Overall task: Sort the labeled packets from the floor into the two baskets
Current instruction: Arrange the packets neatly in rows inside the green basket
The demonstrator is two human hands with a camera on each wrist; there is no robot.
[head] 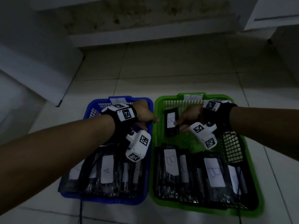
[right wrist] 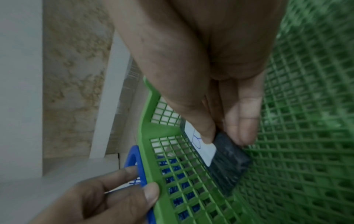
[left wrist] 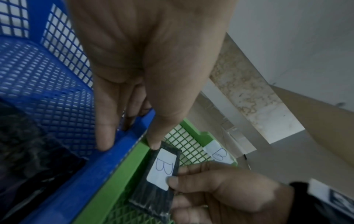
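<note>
A blue basket (head: 90, 104) tagged A stands on the left and a green basket (head: 156, 135) tagged B on the right, side by side on the tiled floor. Several black packets labeled A (head: 106, 168) lie in the blue one, and several labeled B (head: 213, 172) lie in the green one. My right hand (head: 178, 125) pinches a black packet labeled B (head: 171, 122) between thumb and fingers, low inside the green basket (right wrist: 145, 136) near its far left corner. My left hand (left wrist: 129, 145) rests with straight fingers on the blue rim (left wrist: 107, 166), its thumb reaching the packet's (left wrist: 153, 197) corner.
A stained stone step (head: 145, 16) runs along the back and a white panel (head: 40, 70) stands at the left. A dark mesh piece (head: 233, 146) sits at the green basket's right side. A black cable (head: 80, 212) trails on the floor in front.
</note>
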